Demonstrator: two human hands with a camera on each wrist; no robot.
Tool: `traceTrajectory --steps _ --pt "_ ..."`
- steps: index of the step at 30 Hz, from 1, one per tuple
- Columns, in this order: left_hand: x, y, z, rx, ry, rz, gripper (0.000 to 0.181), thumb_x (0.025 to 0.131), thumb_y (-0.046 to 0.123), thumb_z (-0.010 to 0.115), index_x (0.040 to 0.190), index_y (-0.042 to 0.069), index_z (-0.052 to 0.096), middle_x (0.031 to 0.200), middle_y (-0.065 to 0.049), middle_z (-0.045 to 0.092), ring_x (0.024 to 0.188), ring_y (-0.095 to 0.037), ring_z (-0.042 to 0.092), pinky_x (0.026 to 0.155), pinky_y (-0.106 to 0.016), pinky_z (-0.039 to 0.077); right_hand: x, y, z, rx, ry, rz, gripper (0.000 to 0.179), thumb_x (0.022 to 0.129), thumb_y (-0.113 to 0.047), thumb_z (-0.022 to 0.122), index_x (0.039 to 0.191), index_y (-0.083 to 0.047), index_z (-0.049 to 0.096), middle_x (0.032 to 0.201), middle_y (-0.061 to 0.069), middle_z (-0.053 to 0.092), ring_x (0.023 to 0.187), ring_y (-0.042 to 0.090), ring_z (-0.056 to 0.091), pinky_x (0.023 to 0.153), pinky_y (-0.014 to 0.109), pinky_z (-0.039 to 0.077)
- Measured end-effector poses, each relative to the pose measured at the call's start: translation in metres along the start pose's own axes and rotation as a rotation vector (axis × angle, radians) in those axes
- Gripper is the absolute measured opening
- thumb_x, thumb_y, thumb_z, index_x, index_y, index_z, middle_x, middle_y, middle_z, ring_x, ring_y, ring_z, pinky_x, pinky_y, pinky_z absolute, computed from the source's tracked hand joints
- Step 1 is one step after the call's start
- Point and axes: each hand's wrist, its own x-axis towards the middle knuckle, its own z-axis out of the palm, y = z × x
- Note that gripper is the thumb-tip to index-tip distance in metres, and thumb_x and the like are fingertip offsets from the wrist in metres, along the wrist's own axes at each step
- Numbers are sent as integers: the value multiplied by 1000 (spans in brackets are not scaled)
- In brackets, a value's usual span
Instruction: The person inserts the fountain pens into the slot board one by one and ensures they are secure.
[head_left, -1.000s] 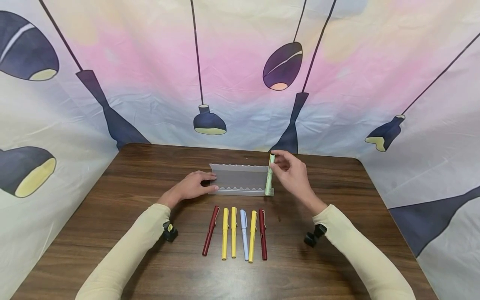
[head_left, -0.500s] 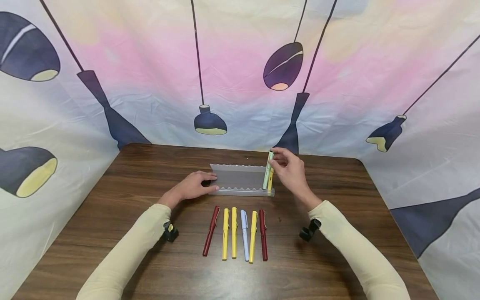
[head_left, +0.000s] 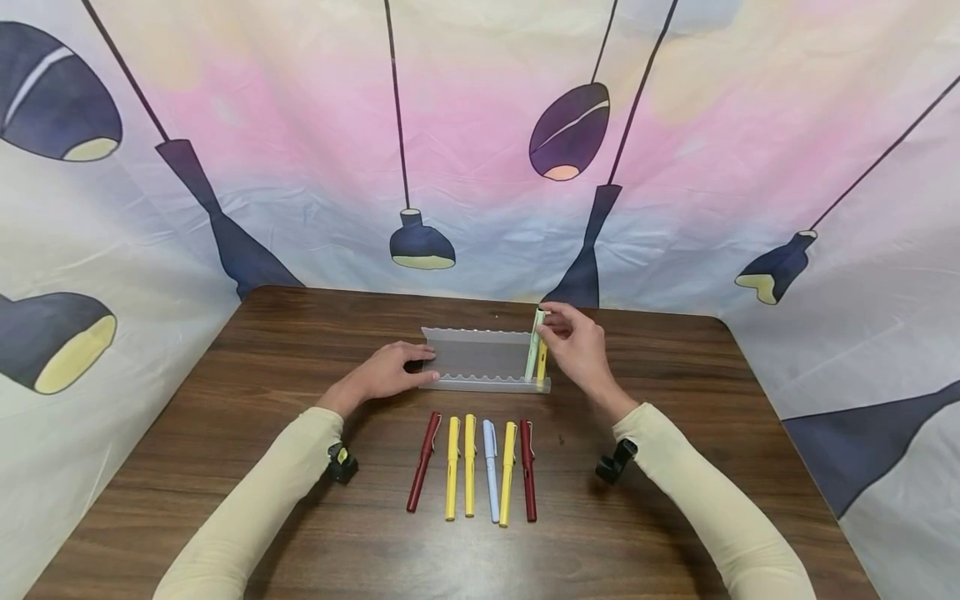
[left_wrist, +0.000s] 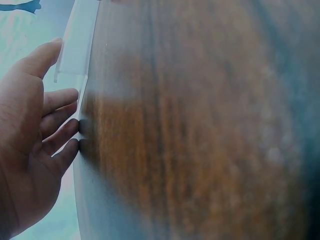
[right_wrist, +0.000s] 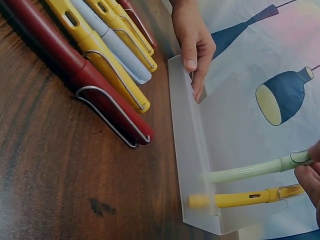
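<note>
A translucent pen rack [head_left: 480, 358] with scalloped edges stands near the middle of the table. My left hand [head_left: 384, 369] rests against its left end, thumb at the front lip and fingers toward the back edge, loosely extended. At the right end, my right hand [head_left: 583, 348] pinches a light green pen [head_left: 533, 358] by its cap. That pen leans in the rack, its lower end at the front lip. Just right of it, a yellow pen [right_wrist: 240, 199] sits in the last slot, partly hidden by the right hand in the head view.
In front of the rack lies a row of pens: a dark red pen [head_left: 423, 462] at the left, several yellow ones, a light blue pen [head_left: 491, 471] and another dark red pen [head_left: 528, 471] at the right. A printed cloth [head_left: 480, 150] hangs behind the table [head_left: 300, 333].
The light green pen has moved left from in front of the yellow pen, lifted slightly, then lowered beside it. My right hand moved left with it. The left hand stays on the rack.
</note>
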Motion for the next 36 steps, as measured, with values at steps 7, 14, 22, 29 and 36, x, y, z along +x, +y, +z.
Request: traceTrajectory --steps 7,14,22,29,36 --pt "0 0 0 -7 0 -1 60 100 48 63 139 3 63 150 -16 54 142 -38 46 115 -57 37 -2 2 3 -10 -15 -3 31 94 -10 75 124 -6 72 101 13 77 92 26 75 82 43 61" --pt "0 -1 0 -14 -7 -9 59 100 47 65 140 4 63 150 -15 54 143 -37 45 115 -56 37 -2 4 4 -45 -23 -21 30 93 -10 75 123 -5 73 100 13 75 90 26 75 80 43 61" --pt "-1 1 -1 -12 -2 0 60 100 48 63 140 3 63 150 -17 54 142 -39 45 114 -58 37 5 4 3 -128 -36 -55 31 93 -11 76 123 -5 75 93 10 65 84 24 72 74 40 60" --pt "-1 0 0 -7 -5 -13 61 100 50 62 141 4 62 151 -15 53 143 -39 44 115 -58 36 10 7 2 -160 -61 -43 32 94 -14 76 125 -7 75 92 10 62 80 23 67 69 37 54" --pt "0 -2 1 -8 -2 -16 61 99 49 64 141 5 62 151 -14 53 143 -38 45 115 -57 37 12 7 2 -158 -64 -41 33 93 -14 76 126 -8 74 92 10 62 80 23 67 67 36 53"
